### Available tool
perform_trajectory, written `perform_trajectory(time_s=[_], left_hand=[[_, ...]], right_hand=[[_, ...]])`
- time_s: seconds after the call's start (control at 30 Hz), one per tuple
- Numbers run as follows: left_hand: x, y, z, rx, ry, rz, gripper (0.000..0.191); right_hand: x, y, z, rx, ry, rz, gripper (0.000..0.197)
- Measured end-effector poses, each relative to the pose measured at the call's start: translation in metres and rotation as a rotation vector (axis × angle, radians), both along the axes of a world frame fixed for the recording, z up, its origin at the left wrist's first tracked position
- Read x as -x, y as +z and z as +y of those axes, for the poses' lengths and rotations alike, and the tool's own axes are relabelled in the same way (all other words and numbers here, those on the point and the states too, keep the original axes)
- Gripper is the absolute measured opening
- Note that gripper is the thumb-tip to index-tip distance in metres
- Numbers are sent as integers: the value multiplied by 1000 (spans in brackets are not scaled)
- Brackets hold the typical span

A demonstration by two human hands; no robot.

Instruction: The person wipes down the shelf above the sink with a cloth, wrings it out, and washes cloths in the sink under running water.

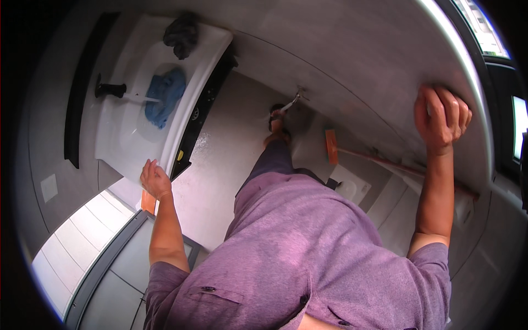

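My left hand [155, 180] rests at the near corner of a white washbasin [117, 142], fingers slightly spread and holding nothing that shows. My right hand [442, 117] is curled against the wall beside the window ledge; whether its palm holds anything is hidden. In the basin lies a wet blue cloth [165, 99] under the spout of a black-handled faucet [111, 90]. A dark crumpled cloth [181, 35] lies on the basin's far rim. Low on the wall, a small metal tap [299, 94] has water running onto one foot, which is lifted towards it.
A long-handled orange-headed floor tool [331, 146] leans along the right side. Beside it, a white fixture [350, 183] is set at the floor. A black shelf edge [206, 109] runs under the basin. An open doorway with a grey frame [103, 264] lies at lower left.
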State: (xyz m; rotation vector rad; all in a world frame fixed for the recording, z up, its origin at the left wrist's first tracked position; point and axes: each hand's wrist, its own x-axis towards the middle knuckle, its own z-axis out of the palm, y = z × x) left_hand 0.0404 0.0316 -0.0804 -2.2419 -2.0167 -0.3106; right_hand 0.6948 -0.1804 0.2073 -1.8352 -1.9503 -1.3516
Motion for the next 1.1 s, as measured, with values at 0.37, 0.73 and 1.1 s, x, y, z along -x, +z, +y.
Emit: perform_trajectory(time_s=[0.37, 0.73, 1.1], left_hand=[[-9, 8, 0, -17, -25, 2, 26], [-2, 3, 1, -12, -20, 7, 26], [-5, 3, -1, 6, 13, 33, 28]], right_hand=[[-8, 4, 4, -46, -4, -74, 23], [-6, 2, 5, -54, -42, -117, 12], [-10, 0, 8, -97, -21, -103, 19]])
